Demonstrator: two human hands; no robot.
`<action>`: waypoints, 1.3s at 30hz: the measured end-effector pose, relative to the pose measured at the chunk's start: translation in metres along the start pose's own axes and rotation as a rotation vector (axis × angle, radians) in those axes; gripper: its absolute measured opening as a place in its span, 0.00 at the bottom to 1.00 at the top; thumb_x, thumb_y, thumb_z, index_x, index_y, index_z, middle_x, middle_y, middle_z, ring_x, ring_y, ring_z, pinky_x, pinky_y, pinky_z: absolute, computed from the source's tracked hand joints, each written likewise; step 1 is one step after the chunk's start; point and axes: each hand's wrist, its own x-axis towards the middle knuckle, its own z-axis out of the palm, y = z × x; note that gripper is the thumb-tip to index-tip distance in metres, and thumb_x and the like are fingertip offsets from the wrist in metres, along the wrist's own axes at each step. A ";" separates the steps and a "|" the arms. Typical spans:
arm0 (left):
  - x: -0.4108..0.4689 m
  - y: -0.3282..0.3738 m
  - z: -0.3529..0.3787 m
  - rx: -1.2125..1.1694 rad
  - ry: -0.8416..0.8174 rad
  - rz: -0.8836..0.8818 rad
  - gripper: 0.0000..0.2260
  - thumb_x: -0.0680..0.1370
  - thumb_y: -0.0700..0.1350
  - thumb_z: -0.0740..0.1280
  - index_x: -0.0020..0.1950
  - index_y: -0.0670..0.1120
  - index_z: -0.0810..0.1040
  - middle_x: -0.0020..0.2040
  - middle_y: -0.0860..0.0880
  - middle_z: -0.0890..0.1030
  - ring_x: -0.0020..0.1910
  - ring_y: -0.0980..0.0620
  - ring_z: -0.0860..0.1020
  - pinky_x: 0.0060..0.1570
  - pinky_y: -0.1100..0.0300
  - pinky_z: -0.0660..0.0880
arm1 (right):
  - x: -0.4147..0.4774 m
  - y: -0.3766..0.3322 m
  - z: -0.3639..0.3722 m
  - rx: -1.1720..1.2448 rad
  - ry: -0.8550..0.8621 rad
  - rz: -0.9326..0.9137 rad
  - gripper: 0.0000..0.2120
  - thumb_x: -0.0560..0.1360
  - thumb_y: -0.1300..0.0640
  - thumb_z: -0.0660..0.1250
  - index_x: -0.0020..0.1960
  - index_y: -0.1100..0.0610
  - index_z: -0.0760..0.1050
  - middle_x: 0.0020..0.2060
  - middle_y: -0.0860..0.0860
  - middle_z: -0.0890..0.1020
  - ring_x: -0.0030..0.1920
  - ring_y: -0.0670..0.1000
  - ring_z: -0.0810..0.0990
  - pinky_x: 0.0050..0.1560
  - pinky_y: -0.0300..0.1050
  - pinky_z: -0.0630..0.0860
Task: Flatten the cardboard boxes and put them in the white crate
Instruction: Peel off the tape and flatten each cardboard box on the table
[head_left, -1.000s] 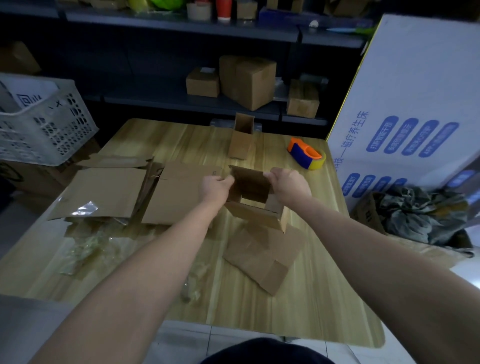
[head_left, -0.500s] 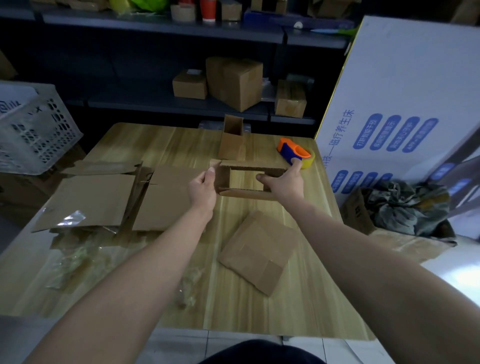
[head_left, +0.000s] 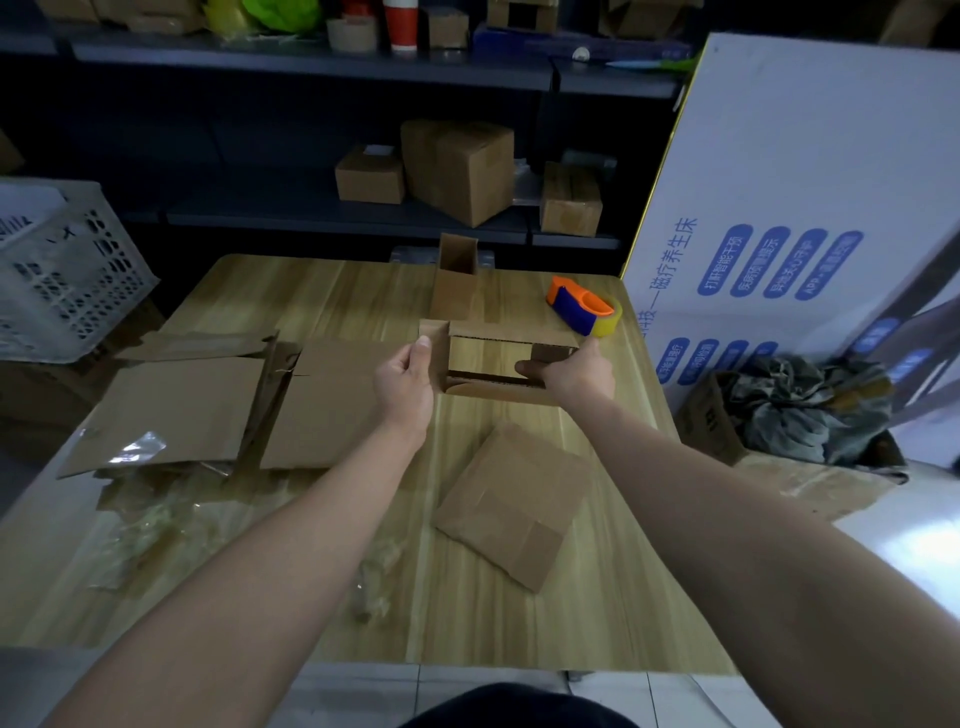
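Observation:
I hold a small open cardboard box (head_left: 493, 358) above the middle of the wooden table (head_left: 519, 623), partly squashed, its opening facing me. My left hand (head_left: 402, 382) grips its left end and my right hand (head_left: 574, 371) grips its right end. A flattened box (head_left: 511, 501) lies on the table just below my hands. Two larger flattened boxes (head_left: 171, 410) (head_left: 332, 405) lie side by side to the left. Another small upright open box (head_left: 454, 286) stands at the table's far edge. The white crate (head_left: 62, 270) sits off the table at the far left.
An orange and blue tape dispenser (head_left: 584, 306) lies at the far right of the table. Clear plastic scraps (head_left: 140, 525) litter the near left. A big white printed carton (head_left: 810, 208) leans at the right. Dark shelves (head_left: 363, 218) with boxes stand behind.
The box has been lifted off the flattened piece beneath it and turned so its opening faces me. Its walls are pressed closer together than a second ago.

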 end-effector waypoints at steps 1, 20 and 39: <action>0.000 0.000 0.000 0.003 0.003 0.006 0.20 0.81 0.43 0.60 0.28 0.49 0.65 0.23 0.56 0.64 0.22 0.62 0.65 0.31 0.74 0.66 | 0.000 0.001 -0.001 -0.005 -0.006 0.002 0.38 0.66 0.46 0.77 0.68 0.57 0.63 0.58 0.54 0.77 0.57 0.56 0.77 0.47 0.48 0.77; 0.027 -0.001 -0.011 -0.262 0.123 -0.448 0.14 0.83 0.48 0.55 0.66 0.48 0.72 0.47 0.49 0.76 0.43 0.50 0.78 0.51 0.48 0.79 | 0.000 0.014 -0.018 0.080 -0.446 -0.227 0.17 0.75 0.44 0.66 0.52 0.57 0.81 0.50 0.52 0.82 0.52 0.50 0.78 0.56 0.48 0.76; 0.016 -0.060 0.017 0.147 -0.317 -0.592 0.25 0.72 0.37 0.73 0.67 0.42 0.67 0.65 0.43 0.75 0.58 0.46 0.76 0.59 0.50 0.73 | 0.039 0.059 -0.018 0.131 -0.270 0.187 0.24 0.70 0.52 0.75 0.60 0.62 0.74 0.52 0.55 0.80 0.51 0.55 0.78 0.54 0.50 0.76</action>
